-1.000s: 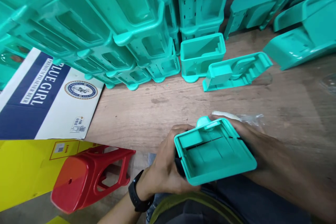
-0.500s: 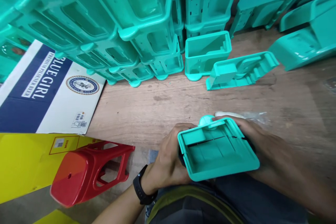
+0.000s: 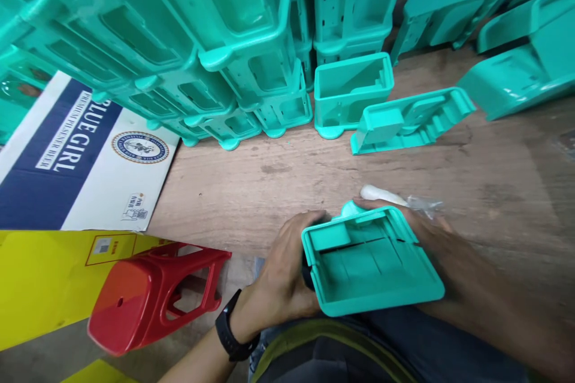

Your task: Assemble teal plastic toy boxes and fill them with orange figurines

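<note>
I hold a teal plastic tray-shaped part (image 3: 371, 263) over my lap, its ribbed hollow side facing up. My left hand (image 3: 283, 275), with a black watch on the wrist, is closed on the part's left edge, and something dark shows under its fingers. My right hand (image 3: 442, 251) wraps under the part's right side, fingers closed on its far edge. A white stick in clear wrap (image 3: 395, 198) lies on the wooden floor (image 3: 269, 185) just beyond my right fingers.
Tall stacks of teal plastic housings (image 3: 188, 42) fill the far side. A loose open box (image 3: 348, 93) and a flat part (image 3: 408, 119) lie ahead. A blue-white carton (image 3: 76, 155), yellow cardboard (image 3: 40, 281) and a red stool (image 3: 153, 296) lie at the left.
The teal part has tilted slightly in my hands and my left fingers have shifted along its edge. The view has moved a little; the white stick shows more clearly now.
</note>
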`<state>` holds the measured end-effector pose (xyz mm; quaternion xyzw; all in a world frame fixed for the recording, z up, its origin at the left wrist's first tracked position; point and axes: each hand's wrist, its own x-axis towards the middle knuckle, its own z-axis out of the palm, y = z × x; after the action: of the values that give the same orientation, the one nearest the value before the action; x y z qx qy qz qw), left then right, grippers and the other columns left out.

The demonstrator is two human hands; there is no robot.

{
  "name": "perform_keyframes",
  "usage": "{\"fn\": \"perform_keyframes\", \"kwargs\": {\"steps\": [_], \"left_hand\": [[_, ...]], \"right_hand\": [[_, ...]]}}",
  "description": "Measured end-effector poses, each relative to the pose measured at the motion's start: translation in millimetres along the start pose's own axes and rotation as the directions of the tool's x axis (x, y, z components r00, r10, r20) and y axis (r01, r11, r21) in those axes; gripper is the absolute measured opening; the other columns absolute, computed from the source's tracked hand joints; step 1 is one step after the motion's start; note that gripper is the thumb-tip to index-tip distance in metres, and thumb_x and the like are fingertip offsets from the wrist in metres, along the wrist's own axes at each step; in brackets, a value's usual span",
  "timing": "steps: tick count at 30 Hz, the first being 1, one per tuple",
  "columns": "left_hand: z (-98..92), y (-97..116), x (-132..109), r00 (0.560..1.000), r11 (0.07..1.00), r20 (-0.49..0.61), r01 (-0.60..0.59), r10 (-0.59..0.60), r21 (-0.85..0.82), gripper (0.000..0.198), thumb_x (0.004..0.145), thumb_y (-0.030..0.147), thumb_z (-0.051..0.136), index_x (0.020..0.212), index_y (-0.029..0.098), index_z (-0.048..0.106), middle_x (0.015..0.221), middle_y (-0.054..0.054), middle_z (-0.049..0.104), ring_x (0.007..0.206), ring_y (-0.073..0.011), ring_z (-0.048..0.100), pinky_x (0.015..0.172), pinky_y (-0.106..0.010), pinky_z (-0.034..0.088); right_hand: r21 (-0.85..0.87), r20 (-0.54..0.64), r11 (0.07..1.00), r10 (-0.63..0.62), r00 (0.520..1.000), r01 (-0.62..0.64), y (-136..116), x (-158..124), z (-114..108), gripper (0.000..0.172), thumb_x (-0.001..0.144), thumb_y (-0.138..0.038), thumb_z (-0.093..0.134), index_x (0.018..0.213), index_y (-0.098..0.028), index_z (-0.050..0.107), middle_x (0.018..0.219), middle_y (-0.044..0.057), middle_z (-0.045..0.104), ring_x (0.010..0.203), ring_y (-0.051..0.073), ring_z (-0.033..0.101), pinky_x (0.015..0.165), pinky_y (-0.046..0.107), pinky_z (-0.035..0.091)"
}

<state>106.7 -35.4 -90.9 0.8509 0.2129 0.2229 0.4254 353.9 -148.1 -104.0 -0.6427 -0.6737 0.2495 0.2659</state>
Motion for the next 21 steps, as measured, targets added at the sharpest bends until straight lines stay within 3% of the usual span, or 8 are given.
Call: {"fn": "perform_keyframes", "kwargs": {"steps": [3,9,17,21], "left_hand": [[2.7,0.0,-4.0,0.998,0.997,-0.056,0.038,-0.035,0.06,0.093,0.086,0.046,0.078,0.161,0.025,0.027,0.147,-0.017,0.058,0.132,-0.0364,0.059,0.112,-0.056,0.049],[2.4,6.8,1.0,0.992,0.995,-0.116,0.062,-0.052,0.084,0.081,0.08,0.041,0.082,0.15,0.028,0.044,0.13,-0.01,0.067,0.112,-0.0321,0.067,0.095,-0.049,0.059],[2.3,4.1,5.6,0.993,0.995,-0.118,0.0,0.013,0.103,0.082,0.082,0.046,0.08,0.15,0.024,0.041,0.135,-0.013,0.065,0.119,-0.0341,0.066,0.096,-0.051,0.059],[5.1,3.4,5.4,0.992,0.995,-0.122,-0.004,0.016,0.103,0.084,0.082,0.051,0.081,0.15,0.022,0.041,0.135,-0.015,0.065,0.118,-0.0333,0.066,0.098,-0.049,0.059]], "right_hand": [[-0.005,-0.011,1.0,-0.028,1.0,0.028,-1.1,-1.9,1.4,0.081,0.088,-0.038,0.06,0.162,-0.04,0.027,0.163,0.005,0.049,0.145,0.036,0.052,0.116,0.063,0.041],[0.071,-0.055,0.997,-0.031,0.998,0.034,-1.7,-2.9,5.1,0.076,0.091,-0.043,0.06,0.16,-0.041,0.03,0.161,0.006,0.051,0.145,0.034,0.052,0.111,0.061,0.05],[0.008,-0.021,0.999,-0.046,0.999,0.046,-3.5,0.7,5.2,0.079,0.089,-0.041,0.067,0.159,-0.033,0.031,0.161,0.013,0.05,0.146,0.034,0.051,0.112,0.059,0.049],[-0.014,-0.065,0.996,-0.085,0.994,0.085,-5.3,4.0,5.3,0.077,0.086,-0.034,0.07,0.155,-0.028,0.035,0.157,0.016,0.054,0.143,0.035,0.054,0.114,0.056,0.047]]}}
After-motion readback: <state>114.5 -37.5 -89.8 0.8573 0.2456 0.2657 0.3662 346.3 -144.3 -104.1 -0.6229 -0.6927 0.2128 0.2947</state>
